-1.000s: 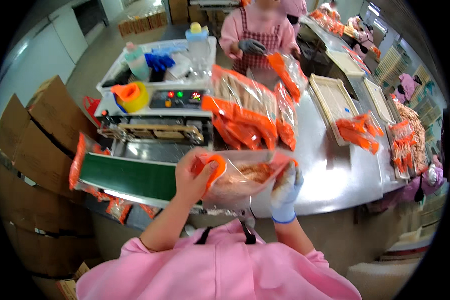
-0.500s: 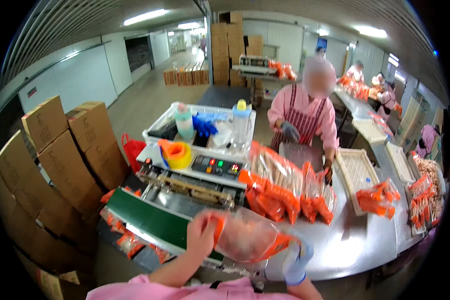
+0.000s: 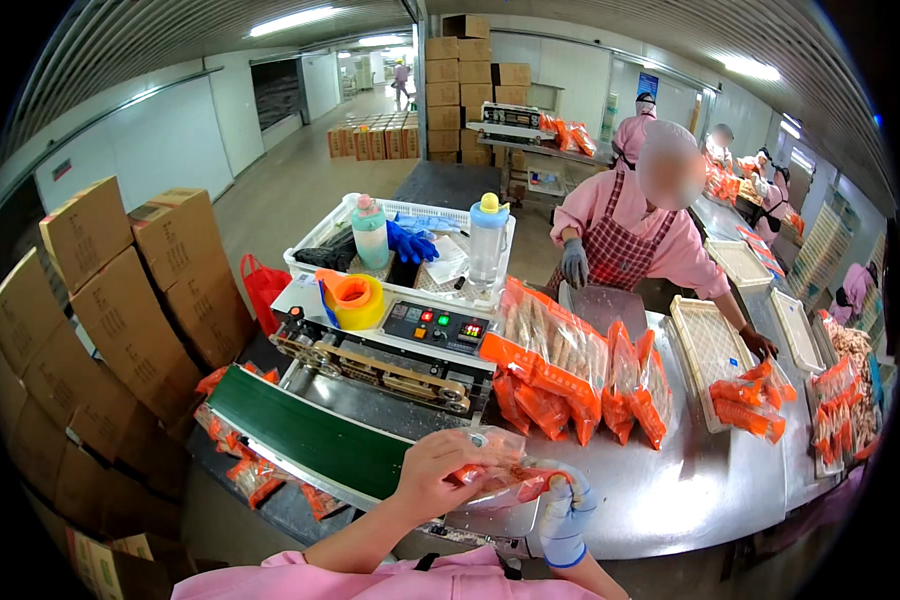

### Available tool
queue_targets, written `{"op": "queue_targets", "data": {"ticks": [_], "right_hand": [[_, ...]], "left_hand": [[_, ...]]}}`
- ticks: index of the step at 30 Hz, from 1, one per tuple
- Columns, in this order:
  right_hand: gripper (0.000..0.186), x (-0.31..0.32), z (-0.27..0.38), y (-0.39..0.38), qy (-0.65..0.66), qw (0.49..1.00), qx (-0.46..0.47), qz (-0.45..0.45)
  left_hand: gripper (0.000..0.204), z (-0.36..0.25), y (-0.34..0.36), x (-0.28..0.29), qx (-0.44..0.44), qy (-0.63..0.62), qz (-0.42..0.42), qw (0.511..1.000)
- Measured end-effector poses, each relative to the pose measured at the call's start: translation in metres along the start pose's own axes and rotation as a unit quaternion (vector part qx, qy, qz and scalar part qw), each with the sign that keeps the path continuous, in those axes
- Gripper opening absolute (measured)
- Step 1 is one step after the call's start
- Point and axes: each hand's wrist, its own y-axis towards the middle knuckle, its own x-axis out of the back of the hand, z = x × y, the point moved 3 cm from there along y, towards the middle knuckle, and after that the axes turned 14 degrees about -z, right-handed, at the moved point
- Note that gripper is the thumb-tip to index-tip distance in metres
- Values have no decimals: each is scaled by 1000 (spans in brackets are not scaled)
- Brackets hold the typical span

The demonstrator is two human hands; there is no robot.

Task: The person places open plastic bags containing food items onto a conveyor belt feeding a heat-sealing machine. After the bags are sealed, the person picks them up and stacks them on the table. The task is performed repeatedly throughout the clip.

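Note:
A clear and orange plastic food bag (image 3: 502, 482) is held up in front of me, over the near edge of the steel table. Its top is gathered, and what it contains cannot be made out. My bare left hand (image 3: 438, 472) pinches the bag's left side. On the other side, my right hand (image 3: 567, 518), in a whitish glove with a blue cuff, grips the orange edge. Just left of the bag lies the green conveyor belt (image 3: 305, 432) of a sealing machine (image 3: 435, 328). Filled orange bags (image 3: 555, 365) lean in a row beyond my hands.
Across the steel table (image 3: 670, 510) a co-worker in a checked apron (image 3: 625, 235) reaches toward a white tray (image 3: 708, 345). Tape rolls (image 3: 355, 303) sit on the machine, before a white basket (image 3: 305, 262) holding bottles and gloves. Cardboard boxes (image 3: 135, 310) stand stacked at left.
The bag, spread wide before, is now bunched smaller between my hands, which have come closer together. The co-worker's bare hand has moved from the filled bags to the right, past the white tray.

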Motion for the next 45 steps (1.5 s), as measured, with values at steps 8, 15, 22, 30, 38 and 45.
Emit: {"op": "queue_targets", "data": {"ticks": [8,15,22,30,38,45], "right_hand": [[30,-7,-19,-8,60,991,-86,-79],[28,-20,-30,-3,162,977,-135,-43],[28,-8,-2,3,-92,976,192,34],[22,27,9,16,-96,978,148,-111],[29,47,-51,29,61,965,-120,-225],[20,49,-100,49,104,955,-128,-248]], "left_hand": [[14,53,3,19,363,-76,62,927],[20,107,-54,36,299,-381,-151,862],[19,85,-70,36,313,-360,-156,865],[13,54,-53,-4,464,-262,-302,791],[19,74,-58,-51,499,-250,-263,787],[19,119,-67,-86,616,-342,-213,677]]}}
